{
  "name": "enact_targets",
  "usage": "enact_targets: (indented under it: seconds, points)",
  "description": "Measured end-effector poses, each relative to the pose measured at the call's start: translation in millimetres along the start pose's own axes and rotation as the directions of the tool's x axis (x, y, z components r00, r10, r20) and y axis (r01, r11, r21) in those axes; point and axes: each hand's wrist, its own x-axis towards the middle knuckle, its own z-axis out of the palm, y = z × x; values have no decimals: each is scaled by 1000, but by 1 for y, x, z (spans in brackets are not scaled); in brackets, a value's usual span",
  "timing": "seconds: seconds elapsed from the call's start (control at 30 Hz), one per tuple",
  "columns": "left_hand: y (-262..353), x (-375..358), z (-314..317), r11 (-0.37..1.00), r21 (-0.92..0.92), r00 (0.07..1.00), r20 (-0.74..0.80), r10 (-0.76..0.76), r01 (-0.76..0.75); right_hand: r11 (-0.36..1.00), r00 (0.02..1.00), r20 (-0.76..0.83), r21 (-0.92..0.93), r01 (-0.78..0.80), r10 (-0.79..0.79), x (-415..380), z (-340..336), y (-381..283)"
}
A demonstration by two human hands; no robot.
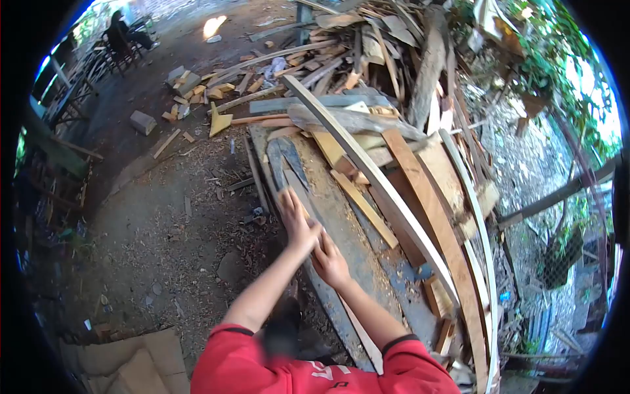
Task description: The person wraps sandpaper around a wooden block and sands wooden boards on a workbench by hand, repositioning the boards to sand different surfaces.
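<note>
A long wooden strip point(359, 331) lies along the workbench point(341, 217), running from near my body to the forked wooden stop point(283, 157) at the far end. My left hand point(296, 223) is ahead, its fingers stretched along the strip and its thumb pointing back towards the other hand. Just behind it, my right hand point(330, 264) is closed against the strip, with the fingertips partly hidden. The two hands nearly touch. Much of the strip's middle is covered by my hands and forearms.
On the right of the bench lie a long pale batten point(374, 172), a brown plank point(430, 203) and a thin yellow strip point(365, 209). A large scrap wood pile point(367, 59) rises behind. Shavings cover the ground, with cardboard point(151, 358) at lower left. A person point(121, 33) sits far off.
</note>
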Motion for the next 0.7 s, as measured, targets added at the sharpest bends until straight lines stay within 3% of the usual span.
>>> enact_targets:
  seconds: [0.17,0.27,0.37,0.57,0.63,0.7]
  points:
    - [87,-194,29,994,-88,935,353,-34,70,968,963,104,-50,-245,249,-213,-63,-36]
    - [121,-277,38,983,-100,880,467,-92,156,951,939,158,-79,-298,307,-290,-97,-56]
    - [128,-311,52,983,-28,852,504,-144,182,944,919,216,-79,-321,330,-321,-106,-55]
    - [85,-229,63,984,41,923,343,-174,171,961,948,166,-95,-260,273,-252,-49,-8]
    - [60,-167,59,954,206,923,275,-268,216,964,939,221,-99,-247,263,-184,-31,8]
    - [35,-96,55,894,340,913,179,-367,292,984,974,163,-110,-142,159,-115,0,31]
